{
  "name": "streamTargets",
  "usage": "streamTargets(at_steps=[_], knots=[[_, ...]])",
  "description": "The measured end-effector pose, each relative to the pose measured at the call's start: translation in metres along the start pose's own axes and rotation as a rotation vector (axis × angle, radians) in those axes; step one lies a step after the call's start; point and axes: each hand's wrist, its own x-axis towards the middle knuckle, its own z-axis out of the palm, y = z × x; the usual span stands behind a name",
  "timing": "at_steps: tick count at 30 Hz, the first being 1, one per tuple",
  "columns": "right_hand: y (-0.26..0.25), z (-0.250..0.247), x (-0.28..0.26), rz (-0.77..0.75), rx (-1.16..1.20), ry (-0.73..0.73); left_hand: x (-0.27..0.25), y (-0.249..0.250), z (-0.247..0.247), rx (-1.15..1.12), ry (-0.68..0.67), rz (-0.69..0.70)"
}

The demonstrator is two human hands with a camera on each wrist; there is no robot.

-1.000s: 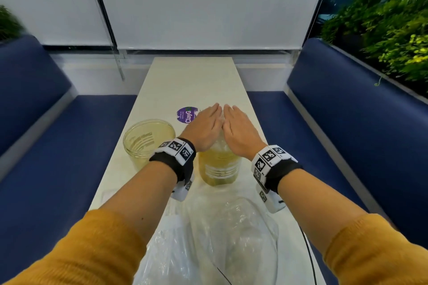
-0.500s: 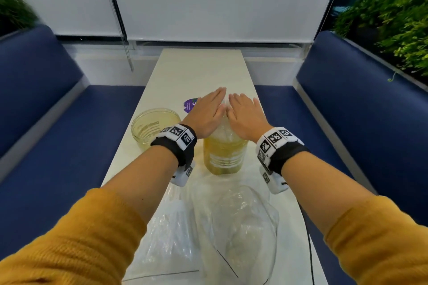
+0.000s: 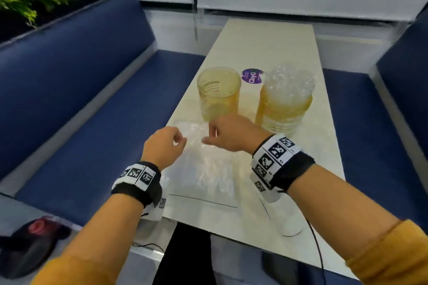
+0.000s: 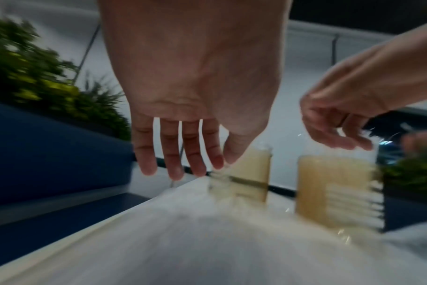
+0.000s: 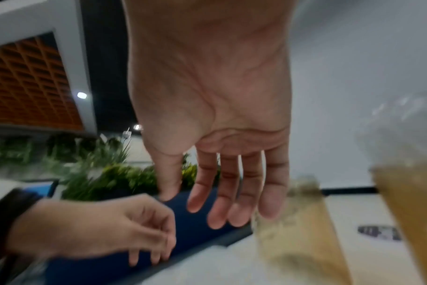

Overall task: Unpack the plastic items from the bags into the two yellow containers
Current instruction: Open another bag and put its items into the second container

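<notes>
Yellow plastic marks both containers on our table [image 3: 266, 37]: we count two, the right one [image 3: 284, 109] heaped past its rim with clear plastic items [image 3: 290, 81], the left one [image 3: 218, 95] showing nothing inside that we can make out. We count two hands, both over the clear bag [image 3: 203, 169] that lies flat in front of the left container. Our left hand [image 3: 163, 146] hangs above the bag's far left corner, and our right hand [image 3: 228, 133] above its far edge. In the wrist views the fingers [image 4: 195, 154] of the left and the fingers [image 5: 232, 192] of the right hang loose and a little apart, holding nothing. Whether any fingertip touches the film we cannot tell. One bag is plainly seen; a second may lie to its right, near a thin dark line, but the blur hides it. We judge one container filled and the step in hand to be taking up the next bag. The next move calls for pinching the mouth on both sides, opening it, and tipping its contents into the left container.
</notes>
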Motion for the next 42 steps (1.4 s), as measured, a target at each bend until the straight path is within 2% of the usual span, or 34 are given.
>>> streamTargets(at_steps=[2, 4, 6, 8, 12, 17, 20, 23, 24, 26, 28, 30, 31, 33, 35, 37, 39, 42], knots=[[-0.016, 0.041, -0.002, -0.095, -0.094, -0.183, -0.027, -0.032, 0.007, -0.024, -0.08, 0.033], [-0.028, 0.08, -0.005, -0.191, -0.28, -0.268, -0.049, -0.055, 0.016, -0.002, -0.152, 0.154], [-0.035, 0.11, -0.006, -0.257, -0.402, -0.263, -0.063, -0.069, 0.025, -0.002, -0.181, 0.226], [-0.037, 0.125, -0.004, -0.271, -0.448, -0.216, -0.068, -0.074, 0.033, -0.036, -0.171, 0.228], [-0.037, 0.138, 0.001, -0.329, -0.51, -0.146, -0.068, -0.071, 0.041, -0.049, -0.112, 0.217], [-0.033, 0.137, 0.003, -0.325, -0.462, -0.154, -0.073, -0.07, 0.037, -0.078, -0.098, 0.244], [-0.035, 0.115, 0.002, -0.306, -0.35, -0.167, -0.082, -0.064, 0.025, -0.091, -0.035, 0.381], [-0.038, 0.082, 0.0, -0.321, -0.257, -0.076, -0.085, -0.05, 0.007, -0.017, 0.04, 0.519], [-0.04, 0.071, -0.001, -0.321, -0.226, -0.034, -0.085, -0.043, 0.001, 0.022, 0.11, 0.56], [-0.042, 0.051, -0.003, -0.311, -0.15, 0.045, -0.082, -0.03, -0.01, 0.08, 0.342, 0.606], [-0.044, 0.034, -0.003, -0.289, -0.029, 0.131, -0.08, -0.014, -0.022, 0.097, 0.606, 0.566], [-0.046, 0.023, -0.001, -0.255, 0.128, 0.218, -0.079, 0.001, -0.034, 0.112, 0.718, 0.491], [-0.046, 0.02, 0.001, -0.236, 0.202, 0.256, -0.078, 0.008, -0.04, 0.115, 0.692, 0.439], [-0.051, 0.015, 0.001, -0.204, 0.318, 0.319, -0.073, 0.021, -0.052, 0.078, 0.542, 0.249], [-0.057, 0.015, 0.001, -0.169, 0.418, 0.345, -0.064, 0.029, -0.059, -0.028, 0.418, 0.046], [-0.064, 0.019, 0.0, -0.128, 0.501, 0.348, -0.055, 0.032, -0.063, -0.169, 0.342, -0.09], [-0.067, 0.022, 0.0, -0.094, 0.566, 0.351, -0.048, 0.035, -0.065, -0.308, 0.262, -0.159], [-0.07, 0.023, 0.0, -0.06, 0.672, 0.31, -0.042, 0.038, -0.07, -0.506, 0.218, -0.162]])
